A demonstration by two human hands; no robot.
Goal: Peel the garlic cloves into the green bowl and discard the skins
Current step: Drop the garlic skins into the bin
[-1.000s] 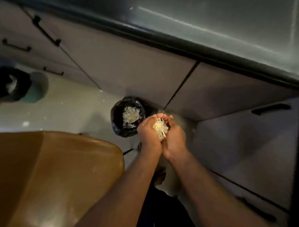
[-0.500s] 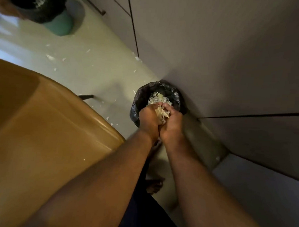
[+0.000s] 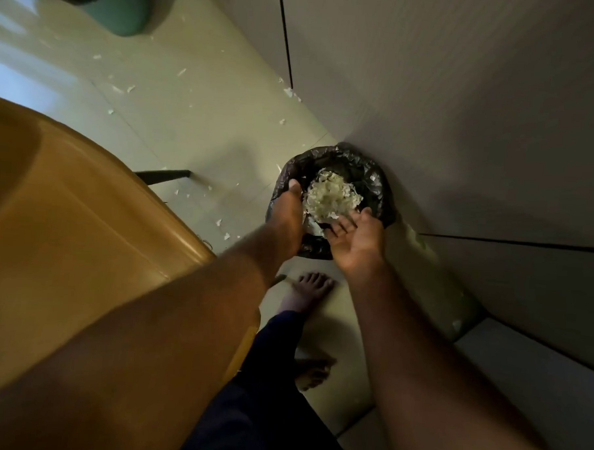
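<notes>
A small bin lined with a black bag (image 3: pixel 376 180) stands on the floor against the cabinet. A heap of pale garlic skins (image 3: pixel 331 195) lies inside it. My left hand (image 3: pixel 289 211) hangs over the bin's left rim, back toward me, fingers straight and empty. My right hand (image 3: pixel 354 234) is over the near rim, palm up and fingers spread, holding nothing. The green bowl and the garlic cloves are not in view.
A brown wooden table (image 3: pixel 68 215) fills the left side. Grey cabinet doors (image 3: pixel 464 96) rise behind the bin. Bits of skin (image 3: pixel 124 88) are scattered on the pale floor. A second bin with a green base (image 3: pixel 118 9) is at top left. My bare feet (image 3: pixel 306 290) stand below the bin.
My cupped hands carried a clump of skins down to the bin, then parted. The skins dropped onto the heap and both hands are now spread and empty.
</notes>
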